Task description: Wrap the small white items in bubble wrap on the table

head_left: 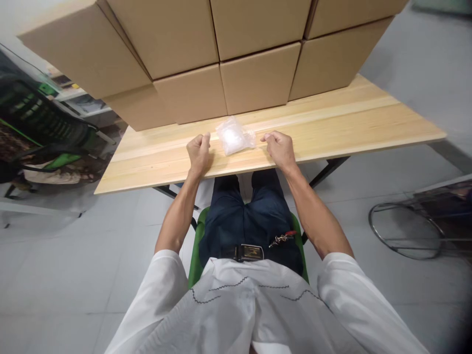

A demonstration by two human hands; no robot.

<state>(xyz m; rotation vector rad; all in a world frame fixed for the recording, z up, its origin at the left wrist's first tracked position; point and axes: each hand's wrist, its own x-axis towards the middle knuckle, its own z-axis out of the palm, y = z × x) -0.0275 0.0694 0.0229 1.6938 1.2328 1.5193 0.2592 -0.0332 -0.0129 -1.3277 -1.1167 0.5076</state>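
Observation:
A small packet in clear, crinkled plastic wrap lies on the wooden table, in front of the cardboard boxes. Something whitish shows through the plastic, but I cannot make out what it is. My left hand rests on the tabletop just left of the packet, curled into a fist. On the packet's other side, my right hand is also closed, a little apart from the packet's twisted end. Neither fist shows anything in it, and neither touches the packet.
Several cardboard boxes stand stacked in two rows along the table's far side. A green and black chair is at the left. A round metal ring, seemingly a stool base, lies on the floor at the right.

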